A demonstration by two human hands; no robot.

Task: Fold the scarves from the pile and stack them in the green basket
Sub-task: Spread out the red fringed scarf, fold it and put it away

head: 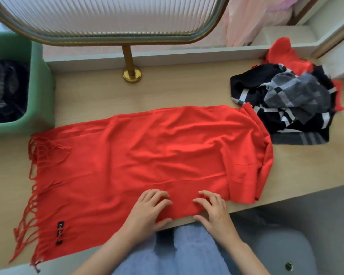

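A red scarf (pixel 147 151) lies spread across the wooden table (pixel 177 92), its fringe and a small black label at the left end. My left hand (pixel 149 209) and my right hand (pixel 213 213) rest side by side on its near edge, fingers bent, thumbs under the hem at the table's front edge. The green basket (pixel 42 92) stands at the far left with dark folded scarves inside. The pile (pixel 286 100), a black, white and grey checked scarf over red cloth, sits at the far right, touching the red scarf's right end.
A gold post (pixel 130 64) of a ribbed glass screen stands on the table behind the scarf. Pale pink fabric hangs at the back right. My blue-clad lap and a grey seat (pixel 286 253) are below the table's front edge.
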